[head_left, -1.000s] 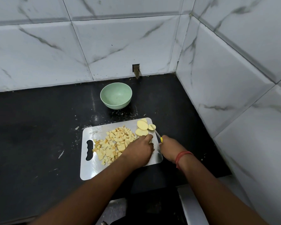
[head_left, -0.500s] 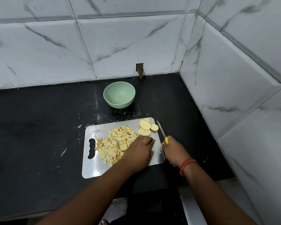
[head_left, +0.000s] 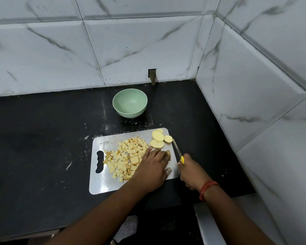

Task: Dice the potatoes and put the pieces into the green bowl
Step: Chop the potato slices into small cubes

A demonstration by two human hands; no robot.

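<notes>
r hand (head_left: 191, 171) grips knife (head_left: 177, 149) at board (head_left: 102, 183) edge, l hand (head_left: 153, 167) flat on potato (head_left: 168, 153)

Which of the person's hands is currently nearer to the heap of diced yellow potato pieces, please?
Left. The left hand rests at the diced potato pile's right edge; the right hand, gripping the yellow-handled knife, sits beyond the steel cutting board's right edge.

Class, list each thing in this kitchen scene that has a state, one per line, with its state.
green bowl: upright, empty
diced potato pieces: heaped on the cutting board
potato slices: uncut, at board's far corner
knife: gripped, blade over board's right edge
left hand: resting on board among pieces
right hand: grips knife
</notes>
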